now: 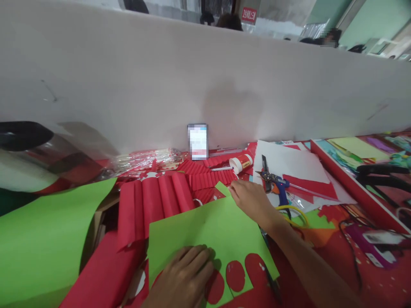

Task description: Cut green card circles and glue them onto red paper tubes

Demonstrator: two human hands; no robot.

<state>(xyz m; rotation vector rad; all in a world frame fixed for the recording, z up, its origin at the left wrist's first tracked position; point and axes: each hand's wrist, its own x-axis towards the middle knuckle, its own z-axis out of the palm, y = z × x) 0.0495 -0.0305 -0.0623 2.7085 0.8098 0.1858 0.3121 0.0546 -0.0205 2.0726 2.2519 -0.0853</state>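
Note:
A green paper sheet with round cut-outs along its near edge lies on red paper on the table. My left hand rests flat on the sheet's near part, fingers curled loosely, pressing it down. My right hand reaches to the sheet's far corner and pinches its edge between the fingertips. Pleated red paper pieces lie just left of that corner.
A blue glue gun and a yellow cord lie right of my right hand on white paper. A glue tube, a phone leaning on the white partition, a large green sheet at left and a red tray at right.

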